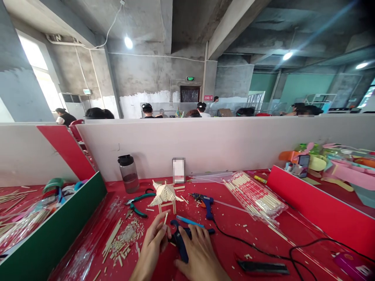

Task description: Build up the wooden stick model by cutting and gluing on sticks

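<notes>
My left hand [154,240] pinches a short wooden stick [166,218] between thumb and fingers, pointing upward. Just beside it, my right hand [199,249] lies over the splayed handles of a dark blue hand cutter [182,246] with a curved jaw, its fingers across one handle. Part of the cutter is hidden under that hand. Beyond both hands stands a small pavilion-like model [165,194] made of sticks, with a pointed roof and legs. A light blue pen-like stick [190,221] lies behind the cutter.
A blue glue gun [208,207] trails a black cord rightward. Teal-handled pliers [137,207], a bottle [128,175] and stick offcuts [125,238] are on the left. Bundled sticks [258,195] and a black utility knife [263,267] are on the right. Green [58,234] and red [322,210] dividers flank the table.
</notes>
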`<control>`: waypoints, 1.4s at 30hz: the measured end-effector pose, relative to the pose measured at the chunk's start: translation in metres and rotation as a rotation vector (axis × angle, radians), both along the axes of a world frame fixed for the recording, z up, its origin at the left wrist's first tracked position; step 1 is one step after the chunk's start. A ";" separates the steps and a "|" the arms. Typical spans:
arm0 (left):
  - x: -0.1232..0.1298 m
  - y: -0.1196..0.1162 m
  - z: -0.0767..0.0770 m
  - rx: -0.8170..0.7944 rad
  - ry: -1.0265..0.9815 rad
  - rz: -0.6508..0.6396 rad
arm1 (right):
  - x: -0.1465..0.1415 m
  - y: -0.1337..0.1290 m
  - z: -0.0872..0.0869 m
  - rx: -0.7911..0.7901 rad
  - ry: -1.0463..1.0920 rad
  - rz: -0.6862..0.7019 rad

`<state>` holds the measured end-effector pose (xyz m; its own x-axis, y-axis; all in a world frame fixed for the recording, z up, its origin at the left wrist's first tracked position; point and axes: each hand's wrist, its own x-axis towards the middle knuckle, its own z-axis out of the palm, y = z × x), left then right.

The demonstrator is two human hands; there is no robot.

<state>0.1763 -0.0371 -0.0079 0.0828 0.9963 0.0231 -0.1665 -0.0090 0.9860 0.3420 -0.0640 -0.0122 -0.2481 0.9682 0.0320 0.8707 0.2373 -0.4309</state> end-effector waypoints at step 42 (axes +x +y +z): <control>-0.006 0.000 0.024 -0.073 0.202 -0.205 | 0.053 0.064 0.085 -0.197 -0.020 0.460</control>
<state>0.1704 -0.0371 0.0165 0.2777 0.9569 -0.0855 0.0423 0.0768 0.9962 0.3949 -0.0004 0.0731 -0.6497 0.7452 -0.1502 0.7035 0.5145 -0.4904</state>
